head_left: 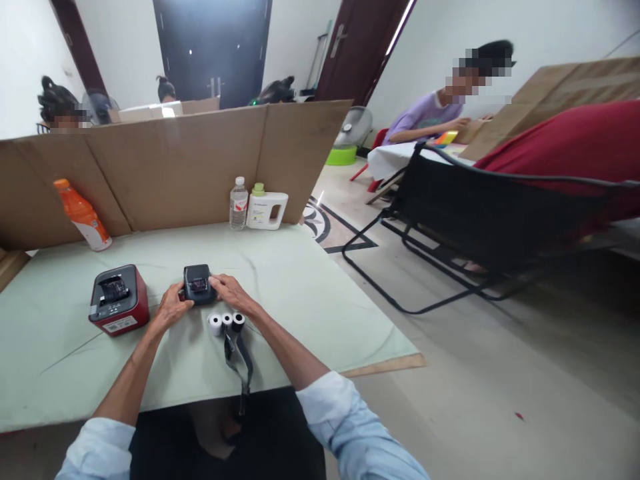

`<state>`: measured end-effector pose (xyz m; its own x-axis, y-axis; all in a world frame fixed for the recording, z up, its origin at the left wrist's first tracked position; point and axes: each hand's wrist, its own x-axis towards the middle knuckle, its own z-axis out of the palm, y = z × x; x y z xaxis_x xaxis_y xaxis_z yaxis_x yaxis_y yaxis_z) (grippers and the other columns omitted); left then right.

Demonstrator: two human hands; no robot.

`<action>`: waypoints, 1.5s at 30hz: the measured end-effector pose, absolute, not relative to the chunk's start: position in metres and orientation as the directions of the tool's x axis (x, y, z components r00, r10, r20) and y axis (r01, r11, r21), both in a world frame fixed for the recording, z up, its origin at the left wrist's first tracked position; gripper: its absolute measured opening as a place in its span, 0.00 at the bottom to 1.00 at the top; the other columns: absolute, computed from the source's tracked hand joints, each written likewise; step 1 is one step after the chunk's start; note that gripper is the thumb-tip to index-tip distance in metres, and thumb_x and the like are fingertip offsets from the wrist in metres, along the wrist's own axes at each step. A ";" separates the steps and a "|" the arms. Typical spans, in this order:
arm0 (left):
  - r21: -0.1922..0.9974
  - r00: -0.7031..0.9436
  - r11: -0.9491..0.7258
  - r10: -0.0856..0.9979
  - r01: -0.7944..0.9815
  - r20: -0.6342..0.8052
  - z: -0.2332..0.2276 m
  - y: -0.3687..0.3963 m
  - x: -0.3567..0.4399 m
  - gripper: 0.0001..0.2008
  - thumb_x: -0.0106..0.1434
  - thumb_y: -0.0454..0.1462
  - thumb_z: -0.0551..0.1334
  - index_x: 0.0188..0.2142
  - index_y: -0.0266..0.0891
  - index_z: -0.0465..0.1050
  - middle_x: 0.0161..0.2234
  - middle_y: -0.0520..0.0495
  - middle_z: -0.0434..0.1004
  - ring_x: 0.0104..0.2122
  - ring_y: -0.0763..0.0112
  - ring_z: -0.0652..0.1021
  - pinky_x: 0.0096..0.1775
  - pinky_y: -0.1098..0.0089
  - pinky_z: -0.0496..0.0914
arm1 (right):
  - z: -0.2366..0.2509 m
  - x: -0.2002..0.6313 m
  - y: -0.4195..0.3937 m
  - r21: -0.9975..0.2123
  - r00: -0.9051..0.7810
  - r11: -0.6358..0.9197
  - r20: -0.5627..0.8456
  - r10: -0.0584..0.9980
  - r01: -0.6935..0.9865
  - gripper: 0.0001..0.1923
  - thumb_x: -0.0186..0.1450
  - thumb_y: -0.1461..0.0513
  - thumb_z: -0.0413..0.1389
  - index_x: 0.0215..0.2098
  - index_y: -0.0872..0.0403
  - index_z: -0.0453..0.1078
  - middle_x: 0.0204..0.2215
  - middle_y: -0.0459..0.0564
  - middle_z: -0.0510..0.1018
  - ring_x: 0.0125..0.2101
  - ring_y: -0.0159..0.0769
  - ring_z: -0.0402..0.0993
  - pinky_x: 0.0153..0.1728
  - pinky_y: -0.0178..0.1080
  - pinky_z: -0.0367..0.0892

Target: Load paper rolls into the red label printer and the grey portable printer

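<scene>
A small black box-shaped device (199,283) with a dark window sits between my two hands, over the cloth-covered table (320,293). My left hand (173,305) grips its left side, thumb along the near edge. At its right side, my right hand (231,293) holds it with bent fingers. Just nearer to me lie three white paper rolls (215,325) in a row, one with a black core. A dark strap (244,357) runs from beside them over the table's front edge. Left of my left hand stands a red and black product box (120,300) with a device pictured on top.
A cardboard screen (180,167) closes off the table's far side. Before it stand an orange bottle (84,215), a clear water bottle (239,205) and a white jug with a green cap (267,208). A black folding chair (460,213) and a seated person (425,120) are at right.
</scene>
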<state>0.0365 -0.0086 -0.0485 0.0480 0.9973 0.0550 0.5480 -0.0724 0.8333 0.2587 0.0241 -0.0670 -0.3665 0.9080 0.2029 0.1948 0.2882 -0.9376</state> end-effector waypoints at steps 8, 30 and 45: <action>0.859 0.042 -0.038 0.999 0.511 0.019 -0.037 -0.018 0.014 0.37 0.53 0.46 0.70 0.60 0.31 0.72 0.47 0.36 0.80 0.37 0.60 0.80 0.37 0.65 0.75 | -0.093 0.260 0.033 -0.984 -0.277 0.154 0.123 0.953 0.094 0.23 0.68 0.49 0.54 0.51 0.56 0.76 0.39 0.52 0.79 0.37 0.37 0.77 0.32 0.36 0.75; 0.873 -0.150 0.121 0.987 0.472 -0.056 -0.049 0.024 0.026 0.08 0.58 0.35 0.63 0.36 0.37 0.80 0.27 0.48 0.79 0.28 0.66 0.79 0.31 0.69 0.74 | -0.107 0.266 0.032 -0.864 -0.384 0.434 0.322 0.865 0.255 0.32 0.63 0.53 0.65 0.64 0.51 0.71 0.40 0.47 0.71 0.36 0.36 0.71 0.43 0.42 0.72; 0.906 -0.141 0.245 0.968 0.345 -0.207 -0.038 0.033 0.030 0.05 0.58 0.34 0.66 0.34 0.36 0.73 0.23 0.54 0.74 0.16 0.78 0.71 0.18 0.79 0.60 | -0.094 0.268 0.025 -0.781 -0.432 0.505 0.338 0.836 0.367 0.41 0.57 0.51 0.71 0.66 0.49 0.66 0.44 0.49 0.71 0.40 0.40 0.71 0.45 0.45 0.72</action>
<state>0.0299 0.0331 -0.0376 -0.1415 0.9680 -0.2073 0.3450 0.2445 0.9062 0.2681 0.0248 -0.0940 -0.4319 0.8362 0.3379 0.3667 0.5051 -0.7813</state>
